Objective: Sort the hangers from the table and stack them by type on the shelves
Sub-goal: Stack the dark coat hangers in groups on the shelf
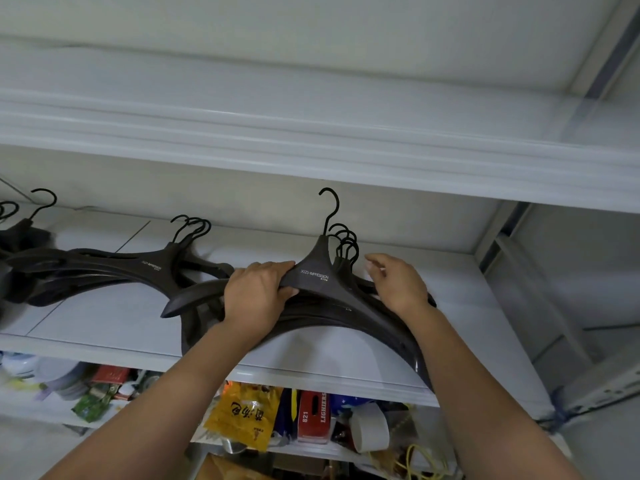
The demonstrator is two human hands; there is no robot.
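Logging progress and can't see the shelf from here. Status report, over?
Left hand grips top hanger on right stack. Right hand open over its right side. Second stack sits left on same shelf; nothing blocking.

Dark brown hangers (322, 282) stacked flat on white shelf (346, 372), black hooks pointing rearward.

White print on the neck of the top hanger (314, 274) of the right-hand stack reads "XIZI·IMPRESSION"; a smaller line beneath it is too small to read. The left stack's hanger (152, 265) bears similar white print, blurred. Below, a red box (313, 415) shows "821" and "LIGHERS". A yellow bag (247, 414) carries black Chinese characters, not legible.
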